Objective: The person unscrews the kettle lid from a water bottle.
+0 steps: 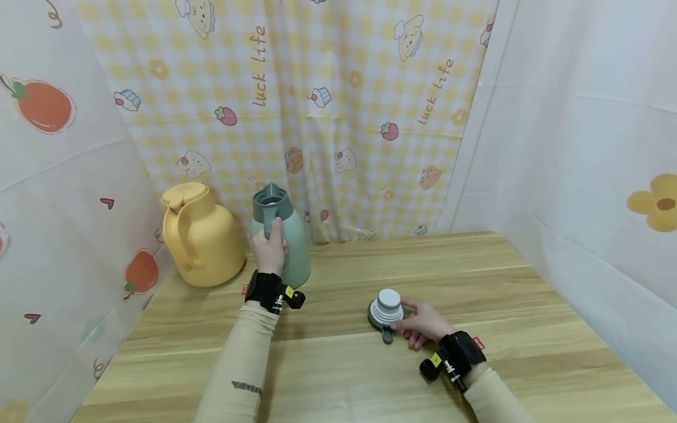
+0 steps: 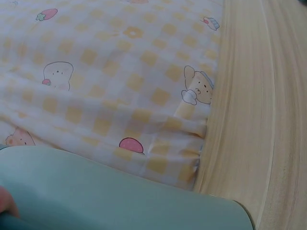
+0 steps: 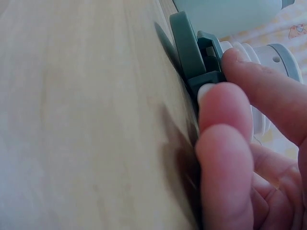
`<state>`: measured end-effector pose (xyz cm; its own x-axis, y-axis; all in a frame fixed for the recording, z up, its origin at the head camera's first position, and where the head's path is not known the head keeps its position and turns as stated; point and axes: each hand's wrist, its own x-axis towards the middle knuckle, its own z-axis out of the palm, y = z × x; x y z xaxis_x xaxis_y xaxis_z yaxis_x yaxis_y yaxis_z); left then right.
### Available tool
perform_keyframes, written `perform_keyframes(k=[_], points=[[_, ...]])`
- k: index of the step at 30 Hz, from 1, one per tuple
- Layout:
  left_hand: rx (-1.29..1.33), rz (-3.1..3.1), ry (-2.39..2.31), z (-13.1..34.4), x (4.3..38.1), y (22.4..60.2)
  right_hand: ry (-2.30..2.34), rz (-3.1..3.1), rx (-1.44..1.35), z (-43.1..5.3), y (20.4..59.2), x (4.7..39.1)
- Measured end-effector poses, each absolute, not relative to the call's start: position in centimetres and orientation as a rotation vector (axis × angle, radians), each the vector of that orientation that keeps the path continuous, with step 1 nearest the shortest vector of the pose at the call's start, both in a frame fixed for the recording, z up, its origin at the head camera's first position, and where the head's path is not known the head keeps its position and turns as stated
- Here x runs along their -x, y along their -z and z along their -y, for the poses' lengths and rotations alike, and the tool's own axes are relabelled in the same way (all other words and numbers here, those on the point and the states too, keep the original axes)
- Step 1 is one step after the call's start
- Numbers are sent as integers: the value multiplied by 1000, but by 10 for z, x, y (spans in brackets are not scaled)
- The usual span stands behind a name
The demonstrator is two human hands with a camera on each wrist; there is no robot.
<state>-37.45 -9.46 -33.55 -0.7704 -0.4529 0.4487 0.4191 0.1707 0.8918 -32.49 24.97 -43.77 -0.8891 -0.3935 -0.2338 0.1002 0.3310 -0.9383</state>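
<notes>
In the head view my left hand grips the handle of a pale green thermos jug with a darker green collar. Its top is uncovered and the jug stands at the back of the table; its smooth side fills the bottom of the left wrist view. My right hand holds the jug's lid by its right side, thumb at the front near the dark green lever. The lid lies upside down, its white stopper pointing up. In the right wrist view the fingers curl close above the wood.
A yellow jug with a closed lid stands left of the green one, by the left curtain. Printed curtains enclose the wooden table at the back and both sides. Black wrist cameras stick out from both wrists.
</notes>
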Motion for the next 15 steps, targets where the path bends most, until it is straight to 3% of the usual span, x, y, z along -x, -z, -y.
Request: perform_keyframes(k=[15], points=[[-25,1831,1655,102,382,336,1554,-2178,280,-250,439,330]])
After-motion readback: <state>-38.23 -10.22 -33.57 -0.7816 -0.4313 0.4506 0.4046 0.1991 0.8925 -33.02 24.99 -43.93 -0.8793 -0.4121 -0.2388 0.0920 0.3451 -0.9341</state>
